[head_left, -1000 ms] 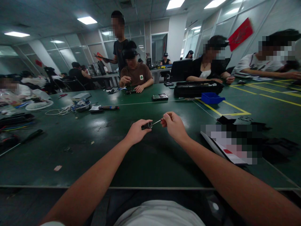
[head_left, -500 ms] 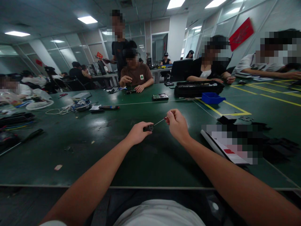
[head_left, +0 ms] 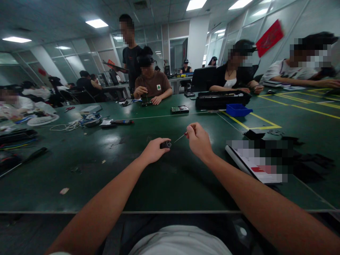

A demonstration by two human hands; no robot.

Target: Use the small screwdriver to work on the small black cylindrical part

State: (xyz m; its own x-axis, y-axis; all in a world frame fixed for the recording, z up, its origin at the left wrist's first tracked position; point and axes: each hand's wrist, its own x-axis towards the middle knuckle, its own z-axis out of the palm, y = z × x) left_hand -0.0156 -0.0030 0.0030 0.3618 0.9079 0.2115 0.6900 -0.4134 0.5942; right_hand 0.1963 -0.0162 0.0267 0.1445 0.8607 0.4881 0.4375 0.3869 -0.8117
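While both forearms reach out over the green table (head_left: 87,166), the hands meet near its middle.

Left hand: the left hand (head_left: 153,150) is closed around a small dark cylindrical part (head_left: 165,144), pinched between thumb and fingers; the part's end sticks out past the fingertips toward the other hand.

Right hand: the right hand (head_left: 198,141) pinches the reddish handle of a thin screwdriver (head_left: 181,136), fingers curled narrow around it.

Tool against part: the screwdriver's slim metal shaft slants down and left from the right hand, its tip just beside the exposed end of the cylindrical part; whether it touches cannot be told.

Height: both hands are just above the table surface, the left lower and closer to it.

Right of the hands: a flat white sheet (head_left: 252,164), partly blurred, lies near the right forearm.

Farther back: a blue bin (head_left: 237,110) and a black tray (head_left: 221,99) sit well apart from the hands, across the table where other people sit.
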